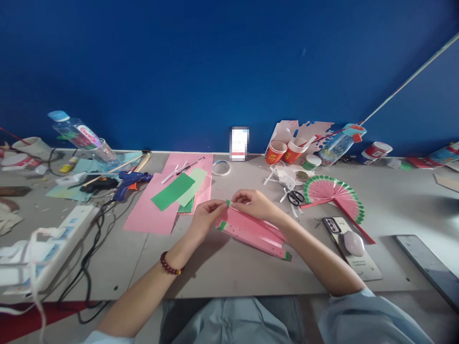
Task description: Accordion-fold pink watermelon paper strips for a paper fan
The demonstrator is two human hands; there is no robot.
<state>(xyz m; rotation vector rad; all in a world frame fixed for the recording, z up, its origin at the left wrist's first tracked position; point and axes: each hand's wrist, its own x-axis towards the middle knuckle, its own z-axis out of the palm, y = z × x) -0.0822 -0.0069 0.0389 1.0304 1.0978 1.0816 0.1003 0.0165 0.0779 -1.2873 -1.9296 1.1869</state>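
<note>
There are two hands (205, 217), one pleated pink paper (249, 227), one fan (326, 188), one glue gun (129, 181).

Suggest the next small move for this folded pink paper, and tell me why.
I'd probably run the right hand along the fold to sharpen it, with the left hand steadying the green-tipped end. Both hands are pinching there, and the pink paper looks loosely folded, unlike the pleated fan.

Wears pale blue sleeves (375, 317), a dark red beaded bracelet (166, 267) round the left wrist (179, 252), grey-blue clothing (229, 321) below the desk's near edge (143, 293).
</note>
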